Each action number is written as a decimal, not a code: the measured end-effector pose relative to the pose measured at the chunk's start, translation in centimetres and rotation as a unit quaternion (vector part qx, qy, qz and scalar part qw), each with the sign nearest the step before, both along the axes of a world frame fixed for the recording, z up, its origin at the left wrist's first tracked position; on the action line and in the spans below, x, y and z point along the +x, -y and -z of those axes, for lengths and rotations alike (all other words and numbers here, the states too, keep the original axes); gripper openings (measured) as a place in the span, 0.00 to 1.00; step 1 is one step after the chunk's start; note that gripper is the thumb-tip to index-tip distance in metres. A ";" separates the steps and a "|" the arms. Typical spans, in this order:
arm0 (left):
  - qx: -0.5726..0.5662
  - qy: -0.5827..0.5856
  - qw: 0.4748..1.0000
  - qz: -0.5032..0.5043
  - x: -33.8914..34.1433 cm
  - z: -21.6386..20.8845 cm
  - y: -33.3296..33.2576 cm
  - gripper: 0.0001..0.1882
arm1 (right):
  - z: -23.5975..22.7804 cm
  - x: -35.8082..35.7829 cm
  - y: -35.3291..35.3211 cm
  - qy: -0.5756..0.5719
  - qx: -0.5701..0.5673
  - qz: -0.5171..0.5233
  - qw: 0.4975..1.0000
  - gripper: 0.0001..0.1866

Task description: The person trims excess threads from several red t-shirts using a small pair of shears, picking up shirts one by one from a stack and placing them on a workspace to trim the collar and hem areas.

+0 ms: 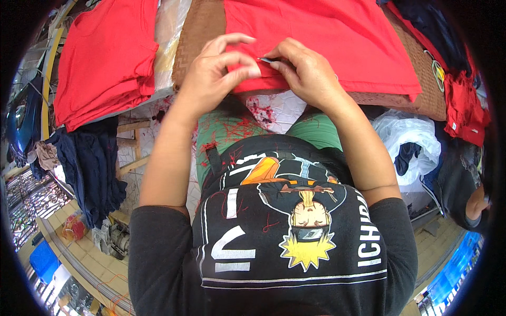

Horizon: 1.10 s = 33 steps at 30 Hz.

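Observation:
A red garment [337,42] lies spread over a brown board with a woven pattern [203,31] in front of me. My right hand [300,66] is closed, pinching a small silver pointed tool [265,60] between thumb and fingers, just above the garment's near left part. Most of the tool is hidden in my grip, so its exact kind does not show. My left hand [219,66] hovers over the garment's left edge, slightly blurred, fingers curved and apart from the thumb, with nothing visible in it.
Folded red garments [105,63] are stacked at the left, above hanging dark blue cloth [89,168]. At the right are a white plastic bag [421,142], a red cloth bundle [464,110] and another person's limb [476,204]. Red thread scraps [232,131] litter my lap.

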<state>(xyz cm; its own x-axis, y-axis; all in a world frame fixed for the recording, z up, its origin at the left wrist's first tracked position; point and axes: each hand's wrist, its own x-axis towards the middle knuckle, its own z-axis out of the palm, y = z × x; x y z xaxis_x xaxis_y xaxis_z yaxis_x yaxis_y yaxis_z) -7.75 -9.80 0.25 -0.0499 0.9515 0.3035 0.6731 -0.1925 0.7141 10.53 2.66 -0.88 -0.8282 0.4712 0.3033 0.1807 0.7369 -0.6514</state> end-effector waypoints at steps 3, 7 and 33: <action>0.016 -0.057 0.991 0.123 -1.7 -7.3 1.2 0.27 | -0.6 0.6 -0.8 -0.007 0.027 0.028 0.999 0.08; 0.045 -0.177 0.983 -0.017 -0.2 -13.7 3.5 0.23 | -2.2 1.1 -1.6 -0.028 0.026 0.056 0.998 0.08; 0.115 0.173 0.944 -0.256 4.4 4.4 2.0 0.21 | -0.7 1.4 1.9 -0.083 -0.012 -0.048 0.995 0.11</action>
